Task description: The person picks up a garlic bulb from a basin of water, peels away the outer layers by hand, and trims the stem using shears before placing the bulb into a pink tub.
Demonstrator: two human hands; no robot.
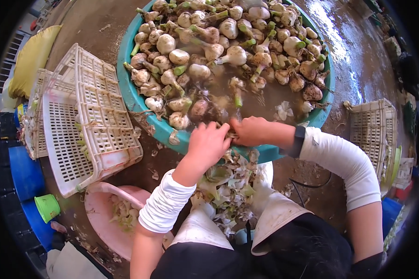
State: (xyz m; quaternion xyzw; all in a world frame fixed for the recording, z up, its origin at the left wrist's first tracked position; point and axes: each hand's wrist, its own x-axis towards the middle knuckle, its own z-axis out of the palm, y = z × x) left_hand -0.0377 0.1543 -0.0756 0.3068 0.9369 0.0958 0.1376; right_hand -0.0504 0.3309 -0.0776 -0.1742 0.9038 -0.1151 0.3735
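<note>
Over the near rim of a teal tub (pixel 165 135), my two hands meet with fingers curled together. My left hand (pixel 208 145) pinches with its fingertips against what looks like a brownish garlic bulb, mostly hidden by the fingers. From the other side my right hand (pixel 253 131), a dark band on its wrist, closes on the same bulb. Muddy water (pixel 265 102) fills the tub's near part. Whole garlic bulbs (pixel 228 29) with cut green stems are heaped behind it. One bulb with its stem (pixel 237 91) lies just beyond my hands.
Peeled skins (pixel 228 190) pile up between my white boots (pixel 279 209). A pink basin (pixel 102 218) with pale scraps is at the left, beside tilted white crates (pixel 109 111). Another crate (pixel 372 135) stands right. A black cable (pixel 314 183) crosses the wet floor.
</note>
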